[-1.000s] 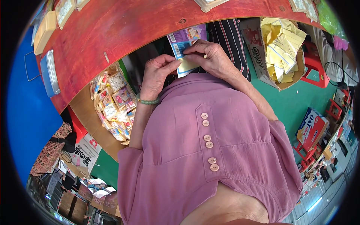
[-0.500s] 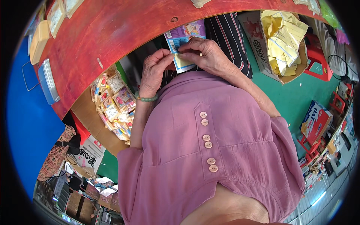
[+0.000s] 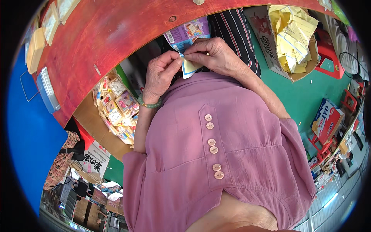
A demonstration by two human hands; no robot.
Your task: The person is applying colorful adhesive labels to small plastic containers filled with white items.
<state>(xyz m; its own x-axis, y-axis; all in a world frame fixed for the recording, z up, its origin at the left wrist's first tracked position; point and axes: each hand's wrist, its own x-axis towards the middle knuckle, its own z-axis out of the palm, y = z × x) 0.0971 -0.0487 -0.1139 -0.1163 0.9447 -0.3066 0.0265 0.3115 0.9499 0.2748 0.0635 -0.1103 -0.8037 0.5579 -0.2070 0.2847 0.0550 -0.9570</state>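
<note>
A glossy printed label sheet (image 3: pixel 193 29), purple and blue with a pale yellow lower part edged in blue, hangs over my lap just below the table edge. My left hand (image 3: pixel 161 73) pinches its left edge between thumb and bent fingers, with a green bead bracelet at the wrist. Close beside it, my right hand (image 3: pixel 219 57) pinches the same sheet near the middle, thumb and forefinger together. The sheet bends sharply where the fingertips meet. Whether a layer is lifting there is too small to tell.
Left of my lap, a cardboard box (image 3: pixel 89 112) holds many small framed packs (image 3: pixel 118 104). Crumpled yellow paper (image 3: pixel 291 36) fills a carton to the right, near a red stool (image 3: pixel 331 63). The curved red table (image 3: pixel 131 27) lies ahead, with wooden-framed pieces (image 3: pixel 35 49) at its left.
My left hand has shifted slightly right, and the fingertips of both hands are closer together. The sheet is now creased at the pinch, its upper part tilted left.
</note>
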